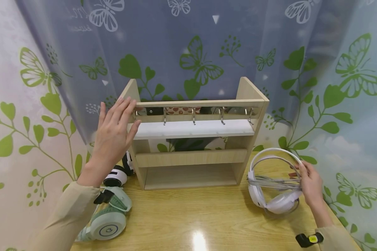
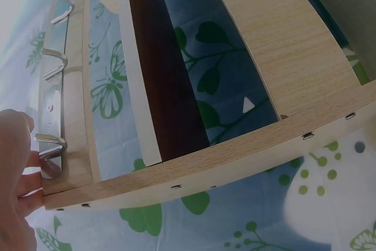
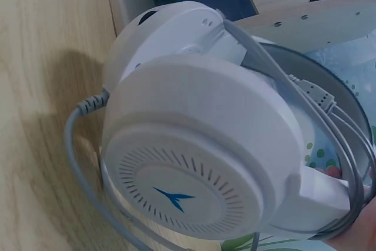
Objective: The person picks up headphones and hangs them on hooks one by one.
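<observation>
Fingers of the right hand (image 1: 311,184) curl round the band of a white headset (image 1: 274,181), which stands on the wooden table (image 1: 201,216) just right of the hook rack (image 1: 194,139), its grey cable wound across the earcups. Left hand (image 1: 114,134), fingers straight, rests against the rack's upper left corner, fingertips (image 2: 29,177) beside the end hook (image 2: 50,145); a green-and-white headset (image 1: 108,219) lies beneath that forearm.

Beige long sleeves (image 1: 67,216), black wrist strap (image 1: 309,239) with a yellow patch, bare hands

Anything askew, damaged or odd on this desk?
Nothing looks damaged or spilled. The rack stands upright; the white headset has its cable wound across it, and two more headsets lie in a heap at the left.
</observation>
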Demonstrator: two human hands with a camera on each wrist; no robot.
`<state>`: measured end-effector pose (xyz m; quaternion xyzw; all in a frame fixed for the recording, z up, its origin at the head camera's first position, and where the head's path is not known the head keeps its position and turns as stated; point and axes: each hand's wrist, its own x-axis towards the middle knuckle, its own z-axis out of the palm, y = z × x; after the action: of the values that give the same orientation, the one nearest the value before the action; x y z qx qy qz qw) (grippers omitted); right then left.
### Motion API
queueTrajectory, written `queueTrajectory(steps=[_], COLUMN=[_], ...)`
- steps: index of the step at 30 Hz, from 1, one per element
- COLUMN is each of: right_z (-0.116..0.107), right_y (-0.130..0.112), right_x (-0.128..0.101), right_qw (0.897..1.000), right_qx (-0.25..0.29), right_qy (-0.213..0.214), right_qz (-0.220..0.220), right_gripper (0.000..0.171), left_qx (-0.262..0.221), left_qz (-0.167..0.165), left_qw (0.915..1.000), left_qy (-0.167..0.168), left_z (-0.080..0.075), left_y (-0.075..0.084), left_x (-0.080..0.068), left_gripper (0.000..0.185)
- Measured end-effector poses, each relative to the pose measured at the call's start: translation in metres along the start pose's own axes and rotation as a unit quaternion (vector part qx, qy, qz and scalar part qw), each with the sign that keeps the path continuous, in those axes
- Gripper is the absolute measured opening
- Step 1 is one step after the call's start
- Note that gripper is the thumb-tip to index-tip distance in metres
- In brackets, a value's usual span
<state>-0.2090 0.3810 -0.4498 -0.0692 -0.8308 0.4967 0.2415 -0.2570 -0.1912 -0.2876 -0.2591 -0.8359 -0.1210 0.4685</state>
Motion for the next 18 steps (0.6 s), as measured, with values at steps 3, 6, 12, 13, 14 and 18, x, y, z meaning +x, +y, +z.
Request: queueTrajectory(steps=[3, 6, 12, 13, 14, 18], right_z=[0.0024, 0.0044, 0.0064, 0.0062, 0.0058, 0.0044], right_y=[0.0002, -0.0003, -0.0042, -0.0047, -0.0054, -0.0091], right_x=[-0.0025, -0.0038, -0.0075, -0.0079, -0.0085, -0.0077], right_qw=[1.000, 0.999, 0.996, 0.995, 0.993, 0.984], right_qx=[0.021, 0.040, 0.071, 0.083, 0.102, 0.170], right_qy=[0.017, 0.029, 0.051, 0.053, 0.053, 0.054], right_qz=[-0.015, -0.020, -0.016, -0.016, -0.015, -0.005], right_gripper=[0.021, 0.017, 0.020, 0.020, 0.019, 0.019], left_qx=[-0.001, 0.000, 0.006, 0.006, 0.007, 0.005], left_qz=[0.001, 0.003, 0.000, 0.000, 0.000, 0.002], left_qw=[1.0000, 1.0000, 1.0000, 1.0000, 0.9999, 1.0000], left_qy=[0.000, 0.001, -0.006, -0.008, -0.008, -0.008], left_z=[0.0001, 0.0001, -0.0006, -0.0007, -0.0006, -0.0011], left_y=[0.0003, 0.0004, -0.0006, -0.0007, -0.0007, -0.0003], left_x=[0.0001, 0.0009, -0.0006, -0.0008, -0.0010, -0.0005], left_gripper=[0.059, 0.059, 0.059, 0.059, 0.059, 0.057])
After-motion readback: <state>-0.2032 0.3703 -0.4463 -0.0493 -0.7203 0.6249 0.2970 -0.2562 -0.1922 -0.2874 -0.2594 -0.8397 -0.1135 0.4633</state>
